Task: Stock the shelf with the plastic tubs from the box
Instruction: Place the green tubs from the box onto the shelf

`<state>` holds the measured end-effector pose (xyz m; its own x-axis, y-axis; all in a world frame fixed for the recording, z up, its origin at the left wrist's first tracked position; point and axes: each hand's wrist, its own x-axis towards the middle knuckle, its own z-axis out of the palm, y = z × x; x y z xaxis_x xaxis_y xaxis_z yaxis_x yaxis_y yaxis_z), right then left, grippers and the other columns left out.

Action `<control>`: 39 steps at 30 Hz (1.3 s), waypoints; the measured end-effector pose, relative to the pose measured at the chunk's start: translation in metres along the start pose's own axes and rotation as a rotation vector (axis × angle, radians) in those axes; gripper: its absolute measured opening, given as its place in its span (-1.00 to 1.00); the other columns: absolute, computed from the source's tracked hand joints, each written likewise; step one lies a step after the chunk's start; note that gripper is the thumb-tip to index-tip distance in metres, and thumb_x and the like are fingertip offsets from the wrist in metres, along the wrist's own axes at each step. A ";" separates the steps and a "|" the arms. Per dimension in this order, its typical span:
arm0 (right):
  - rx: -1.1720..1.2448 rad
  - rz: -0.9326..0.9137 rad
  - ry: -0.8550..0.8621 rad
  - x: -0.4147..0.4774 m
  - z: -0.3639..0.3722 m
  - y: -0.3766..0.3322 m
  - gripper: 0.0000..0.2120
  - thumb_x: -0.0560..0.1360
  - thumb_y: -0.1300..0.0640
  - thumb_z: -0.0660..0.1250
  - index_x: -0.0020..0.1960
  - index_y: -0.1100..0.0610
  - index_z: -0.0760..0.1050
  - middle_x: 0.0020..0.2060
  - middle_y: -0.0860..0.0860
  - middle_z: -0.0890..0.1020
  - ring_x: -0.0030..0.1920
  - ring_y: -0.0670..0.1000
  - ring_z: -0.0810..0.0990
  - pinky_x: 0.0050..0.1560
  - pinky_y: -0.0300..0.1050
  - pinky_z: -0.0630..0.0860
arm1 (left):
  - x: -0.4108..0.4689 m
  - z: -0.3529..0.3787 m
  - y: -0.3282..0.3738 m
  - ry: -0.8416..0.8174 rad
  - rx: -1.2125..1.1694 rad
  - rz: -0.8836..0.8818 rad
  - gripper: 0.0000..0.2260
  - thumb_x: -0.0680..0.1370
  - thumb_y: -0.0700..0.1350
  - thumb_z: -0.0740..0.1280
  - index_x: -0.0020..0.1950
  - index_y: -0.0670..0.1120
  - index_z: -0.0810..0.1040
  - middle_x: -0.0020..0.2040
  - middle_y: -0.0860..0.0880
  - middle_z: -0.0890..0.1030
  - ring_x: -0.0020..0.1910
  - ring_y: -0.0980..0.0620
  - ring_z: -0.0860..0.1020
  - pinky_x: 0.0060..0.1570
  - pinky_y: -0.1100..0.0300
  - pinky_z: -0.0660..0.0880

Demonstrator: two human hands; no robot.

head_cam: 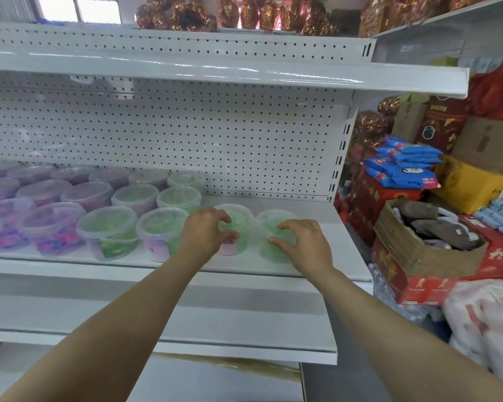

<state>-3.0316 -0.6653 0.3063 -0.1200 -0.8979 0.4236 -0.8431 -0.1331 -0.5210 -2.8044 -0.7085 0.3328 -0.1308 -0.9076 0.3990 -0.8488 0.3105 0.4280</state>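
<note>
The left hand (206,230) curls its fingers round the top of the pink-label tub (241,213), a clear, round plastic one. The right hand (302,242) holds the lid of the end tub (269,221), full of green bits. Both tubs stand side by side on the smooth white metal shelf (320,227).

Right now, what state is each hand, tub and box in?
Left hand: curled over pink-label tub, gripping its lid.
Right hand: curled over end tub, gripping.
Pink-label tub: upright, lidded, on shelf.
End tub: upright, lidded, blurred.
Other tubs: lidded, in rows.
Box: open, dark items inside.
</note>
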 end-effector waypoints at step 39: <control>-0.194 0.069 -0.158 0.196 0.084 0.003 -0.59 0.55 -0.09 0.31 0.34 0.06 0.43 0.24 0.01 0.53 0.33 0.04 0.38 0.15 -0.04 0.42 | 0.188 0.066 -0.038 -0.060 0.197 -0.122 -0.60 0.45 0.08 0.43 0.14 -0.13 0.48 0.08 -0.12 0.57 0.19 -0.16 0.45 -0.11 0.06 0.41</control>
<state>-3.0133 -0.8773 0.3254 -0.1096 -0.9586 0.2629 -0.9225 -0.0003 -0.3859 -2.8302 -0.9092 0.3382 -0.0462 -0.9519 0.3028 -0.9431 0.1415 0.3009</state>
